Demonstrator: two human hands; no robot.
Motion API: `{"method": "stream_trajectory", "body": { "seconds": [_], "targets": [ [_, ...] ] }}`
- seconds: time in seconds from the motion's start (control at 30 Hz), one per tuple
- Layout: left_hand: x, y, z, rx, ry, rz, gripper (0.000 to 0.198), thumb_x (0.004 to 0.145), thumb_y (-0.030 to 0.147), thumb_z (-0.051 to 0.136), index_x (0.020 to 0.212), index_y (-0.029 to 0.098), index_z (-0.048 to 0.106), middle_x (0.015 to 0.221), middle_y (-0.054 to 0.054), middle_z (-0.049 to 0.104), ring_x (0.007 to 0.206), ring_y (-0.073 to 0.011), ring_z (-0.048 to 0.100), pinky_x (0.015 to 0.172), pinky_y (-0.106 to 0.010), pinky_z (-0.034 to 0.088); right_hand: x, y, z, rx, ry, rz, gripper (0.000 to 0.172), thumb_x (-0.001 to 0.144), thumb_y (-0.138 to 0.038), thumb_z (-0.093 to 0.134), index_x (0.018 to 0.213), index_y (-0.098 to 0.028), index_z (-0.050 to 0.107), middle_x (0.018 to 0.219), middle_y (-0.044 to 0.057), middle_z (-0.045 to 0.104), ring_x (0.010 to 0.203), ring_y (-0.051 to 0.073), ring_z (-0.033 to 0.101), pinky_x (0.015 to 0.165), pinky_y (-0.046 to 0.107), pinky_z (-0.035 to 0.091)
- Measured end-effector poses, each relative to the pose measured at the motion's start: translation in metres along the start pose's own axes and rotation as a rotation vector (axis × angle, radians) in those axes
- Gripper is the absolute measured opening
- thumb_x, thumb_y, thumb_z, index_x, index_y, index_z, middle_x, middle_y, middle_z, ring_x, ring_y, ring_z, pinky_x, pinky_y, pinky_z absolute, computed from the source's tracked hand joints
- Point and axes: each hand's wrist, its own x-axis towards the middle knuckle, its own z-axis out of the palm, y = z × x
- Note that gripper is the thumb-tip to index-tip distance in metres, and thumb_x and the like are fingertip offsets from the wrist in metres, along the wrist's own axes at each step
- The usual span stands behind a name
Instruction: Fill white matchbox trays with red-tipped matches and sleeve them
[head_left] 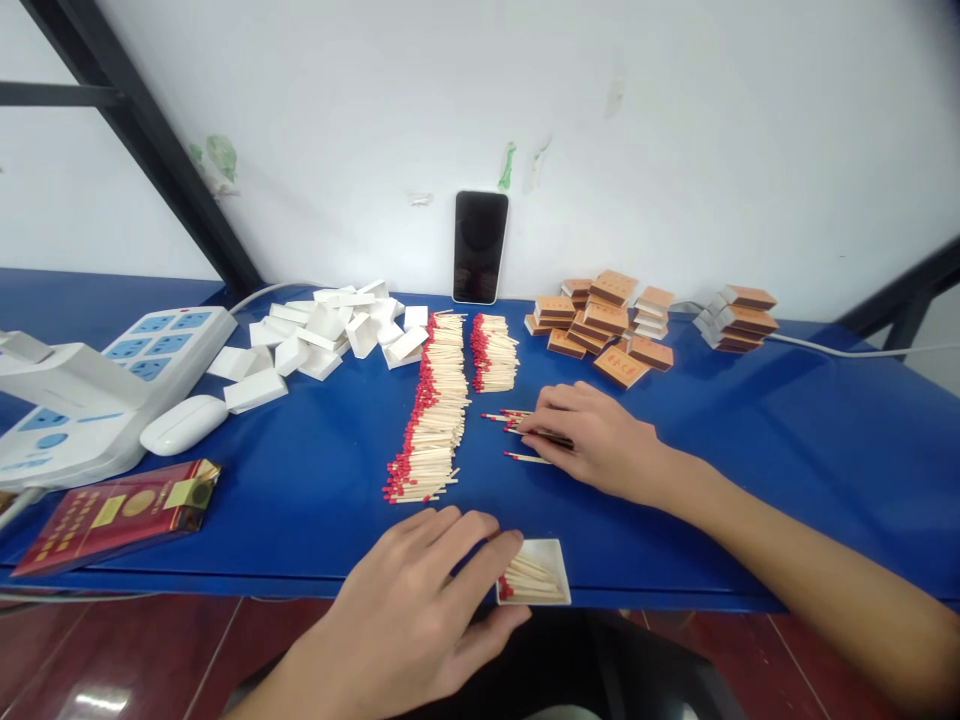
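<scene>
My left hand (442, 600) grips a small white matchbox tray (556, 556) at the table's front edge, thumb below and fingers above its left end. Several red-headed matches (529, 577) lie inside the tray. Farther back and to the right, my right hand (592, 435) is closed with its fingertips down on a few loose matches (517, 418), and its fingers partly hide them. A single match (526, 458) lies just in front of those fingertips. Left of my right hand runs a long row of matches (435, 410), with a shorter pile (495, 355) beside its far end.
Empty white trays (322, 330) are heaped at the back left. Orange matchbox sleeves (604, 320) and a stack of matchboxes (739, 318) stand back right. A phone (480, 248) leans on the wall. A power strip (142, 370), white mouse (184, 424) and red packet (120, 515) lie left.
</scene>
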Motion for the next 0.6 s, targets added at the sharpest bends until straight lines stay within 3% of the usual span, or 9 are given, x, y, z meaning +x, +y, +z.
{"method": "stream_trajectory", "body": {
  "seconds": [0.2,0.43,0.6],
  "targets": [
    [0.001,-0.001,0.001,-0.006,0.018,-0.001,0.025,0.1,0.033,0.051,0.116,0.017,0.061,0.103,-0.007,0.071,0.086,-0.0225,0.069,0.074,-0.038,0.059,-0.012,0.005,-0.014,0.032,-0.006,0.077,0.013,0.093,-0.022,0.057,0.098,-0.019,0.069,0.089,0.005,0.065,0.082,0.018,0.06,0.074,0.032,0.042],
    [0.0,-0.001,0.001,0.021,0.025,0.002,0.026,0.1,0.033,0.05,0.116,0.018,0.063,0.102,-0.007,0.071,0.085,-0.0209,0.069,0.075,-0.035,0.059,-0.015,0.013,-0.011,0.004,-0.103,0.1,0.017,0.098,-0.025,0.051,0.091,-0.019,0.066,0.088,0.005,0.063,0.079,0.017,0.059,0.073,0.032,0.042],
    [0.0,-0.001,-0.001,-0.011,0.017,0.016,0.025,0.099,0.033,0.05,0.115,0.018,0.063,0.1,-0.006,0.072,0.084,-0.0214,0.07,0.073,-0.036,0.059,-0.013,0.008,-0.011,0.067,-0.054,0.149,0.007,0.095,-0.022,0.054,0.093,-0.02,0.061,0.088,0.003,0.063,0.076,0.015,0.057,0.071,0.029,0.041]
  ]
}}
